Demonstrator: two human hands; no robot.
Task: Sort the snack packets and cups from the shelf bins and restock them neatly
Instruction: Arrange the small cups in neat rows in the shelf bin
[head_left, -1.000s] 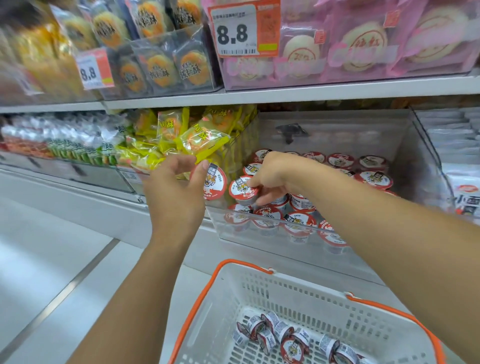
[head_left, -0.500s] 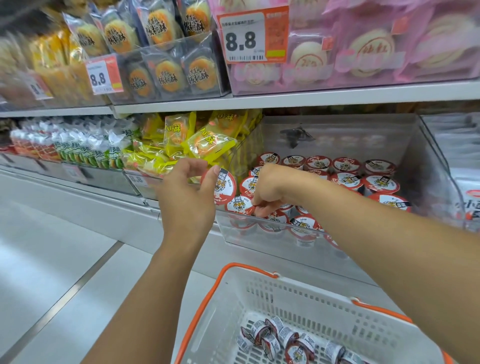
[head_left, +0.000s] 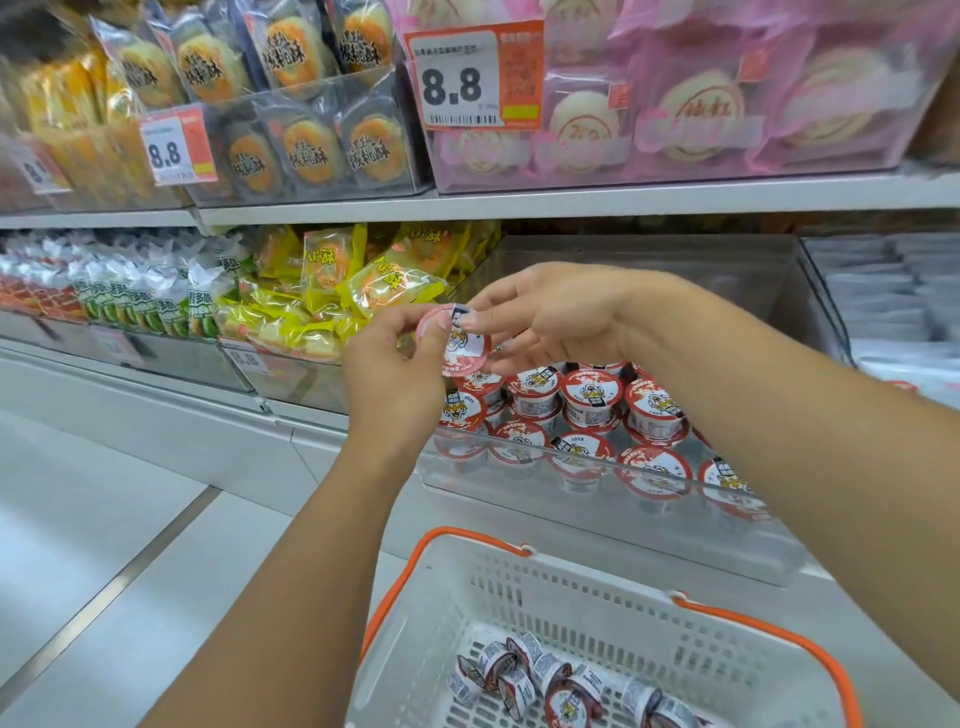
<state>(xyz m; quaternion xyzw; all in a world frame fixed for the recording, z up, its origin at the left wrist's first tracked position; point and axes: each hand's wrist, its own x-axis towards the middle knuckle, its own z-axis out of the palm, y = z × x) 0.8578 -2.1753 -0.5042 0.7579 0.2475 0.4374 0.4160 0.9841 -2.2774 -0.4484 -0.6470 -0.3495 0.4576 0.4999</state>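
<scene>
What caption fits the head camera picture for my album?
Both hands, left and right, hold a tiger cup above the cup bin and basket.

1. The upper shelf (head_left: 571, 200) is a white board running the full width; on it stand clear bins of round pastries in clear wrappers (head_left: 291, 109) at left and pink-wrapped cakes (head_left: 696, 104) at right; orange price tags reading 8.8 (head_left: 470, 78) hang on the bin fronts.
2. The lower shelf (head_left: 171, 384) carries a row of clear bins; from left, green and white packets (head_left: 156, 301); yellow packets (head_left: 332, 291) heaped high; a clear bin (head_left: 613, 483) of red-lidded cups (head_left: 589, 395) sitting lids up, some stacked; white packets (head_left: 893, 291) at far right.
3. The floor (head_left: 78, 545) is pale tile with a grey strip.
4. A white basket (head_left: 587, 597) with orange handles sits below the cup bin; loose cups (head_left: 571, 686) lie on their sides in it.
</scene>
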